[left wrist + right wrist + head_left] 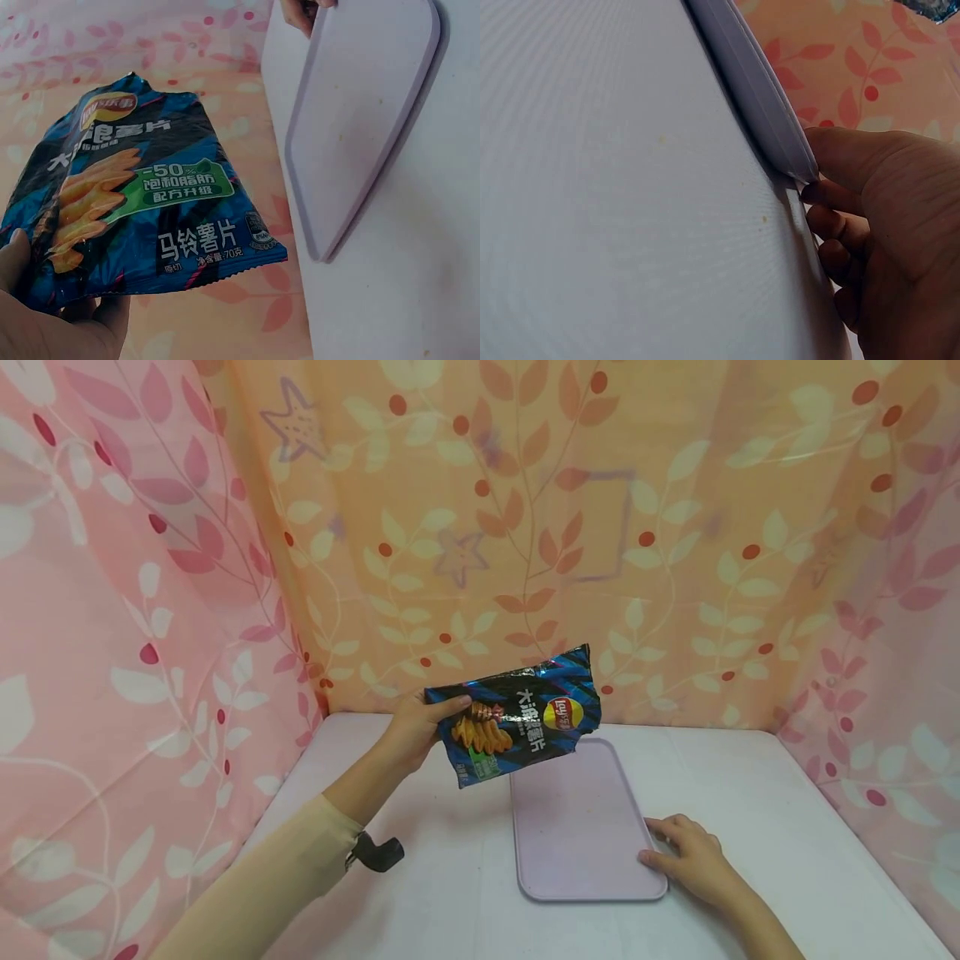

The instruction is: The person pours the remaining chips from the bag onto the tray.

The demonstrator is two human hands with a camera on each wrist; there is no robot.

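Note:
A blue and black Lay's potato chip bag (517, 718) is held up above the table, tilted, its printed front toward the head camera. My left hand (416, 731) grips its left end, thumb across the front and the other fingers behind. In the left wrist view the chip bag (135, 195) looks uncut along its visible lower seam. On the table lies a flat lilac tray (585, 835) with rounded corners. At its right edge my right hand (693, 860) pinches the rim between thumb and forefinger, as the right wrist view shows; the remaining fingers curl beside it.
A white table (442, 893) carries the tray. Floral curtains, an orange one (525, 527) behind and pink ones (150, 652) at the sides, surround it. A black curved piece (378, 853) juts from the left wrist. Small specks (764, 219) dot the white surface.

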